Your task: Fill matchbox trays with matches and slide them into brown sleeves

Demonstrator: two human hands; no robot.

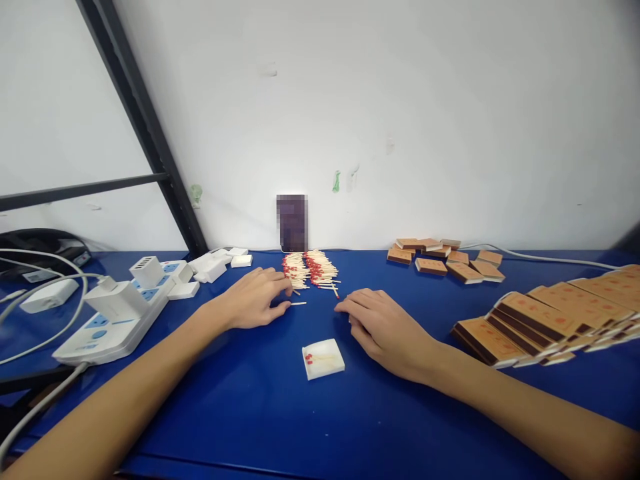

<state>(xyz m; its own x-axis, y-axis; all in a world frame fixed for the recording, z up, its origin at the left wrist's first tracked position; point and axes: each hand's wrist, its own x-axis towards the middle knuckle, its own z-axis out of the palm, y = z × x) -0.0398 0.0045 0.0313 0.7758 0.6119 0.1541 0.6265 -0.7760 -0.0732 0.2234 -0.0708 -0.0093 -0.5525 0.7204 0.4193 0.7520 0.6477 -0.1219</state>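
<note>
Two heaps of red-tipped matchsticks [323, 269] lie side by side at the back of the blue table. Beside the left heap is my left hand [257, 298], its thumb and fingers apart. A loose matchstick [299, 303] lies by that thumb's tip; whether they touch I cannot tell. My right hand [383, 330] rests on the table to the right, fingers stretched forward and slightly bent, with nothing visible in it. Between my forearms sits a white matchbox tray [330, 365] with a few red-headed matches inside.
Stacked matchbox sleeves [545, 317] stand at the right, and more sleeves [431, 267] are scattered at the back right. White trays [213, 267] are piled at the back left. A power strip [127, 327] with chargers and cables is on the left. A dark blurred rectangle [293, 223] leans on the wall.
</note>
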